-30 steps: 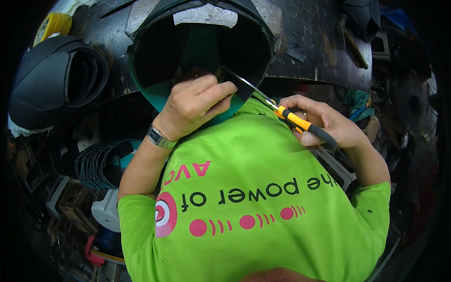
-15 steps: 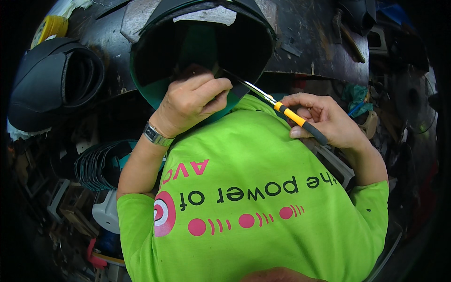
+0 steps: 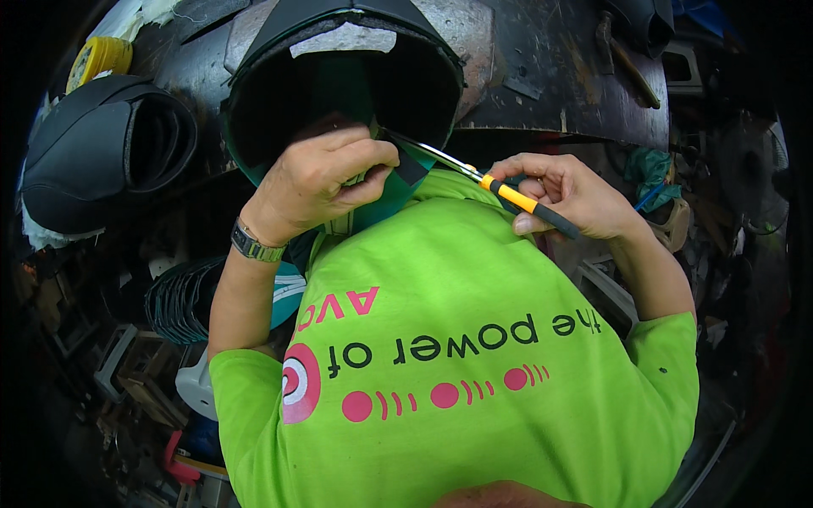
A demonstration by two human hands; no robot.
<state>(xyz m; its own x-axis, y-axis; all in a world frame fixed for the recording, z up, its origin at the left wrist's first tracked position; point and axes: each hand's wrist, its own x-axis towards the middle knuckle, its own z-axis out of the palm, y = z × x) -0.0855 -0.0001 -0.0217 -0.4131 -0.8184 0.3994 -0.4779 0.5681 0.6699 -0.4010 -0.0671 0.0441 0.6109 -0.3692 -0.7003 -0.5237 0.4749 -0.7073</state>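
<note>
left hand [image 3: 326, 173] is clamping the lip of the green-black tube [image 3: 415, 89] by the workbench [image 3: 576, 97], right hand [image 3: 586, 196] is gripping yellow-handled pliers [image 3: 512, 196]; if they're slipping, they could be jabbing the left.

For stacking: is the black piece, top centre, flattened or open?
Open: the black piece arches over a dark hollow at the left hand.

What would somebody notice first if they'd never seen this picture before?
Probably the bright green shirt, filling the lower middle. Next, the yellow-and-black-handled tool in the right grip, angled toward the big dark hollow piece at the top, with the left grip at its mouth. A curled black piece sits at the left.
</note>
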